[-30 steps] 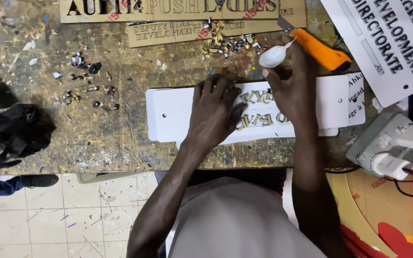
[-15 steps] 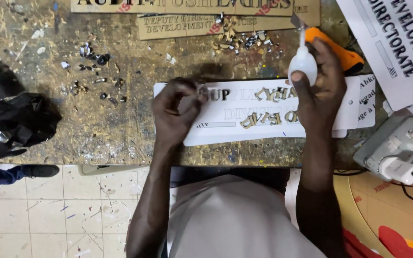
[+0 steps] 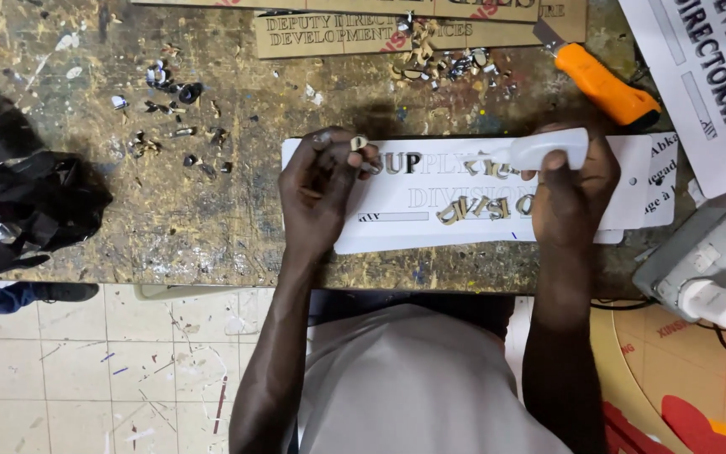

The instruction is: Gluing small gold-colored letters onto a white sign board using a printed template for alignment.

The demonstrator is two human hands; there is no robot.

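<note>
A white sign plate [image 3: 397, 223] with outlined lettering lies on the workbench in front of me. My left hand [image 3: 321, 189] pinches a small gold cut-out letter [image 3: 360, 143] over the plate's upper left corner. A few gold letters [image 3: 402, 162] sit fixed in the top row beside it. Loose gold letters [image 3: 472, 206] lie in a heap on the plate's lower middle. My right hand [image 3: 569, 189] grips a small white glue bottle [image 3: 539, 153], held sideways with its nozzle pointing left over the top row.
An orange utility knife [image 3: 602, 81] lies behind the plate. Brown lettered boards [image 3: 338, 35] and scrap bits [image 3: 439, 59] lie at the back. A black plastic bag [image 3: 23, 206] sits left, a printed paper sheet [image 3: 707, 76] and a white power strip [image 3: 707, 269] right.
My left hand has lifted a small gold letter to the plate's upper left. My right hand has tipped the glue bottle from upright to sideways, nozzle to the left.
</note>
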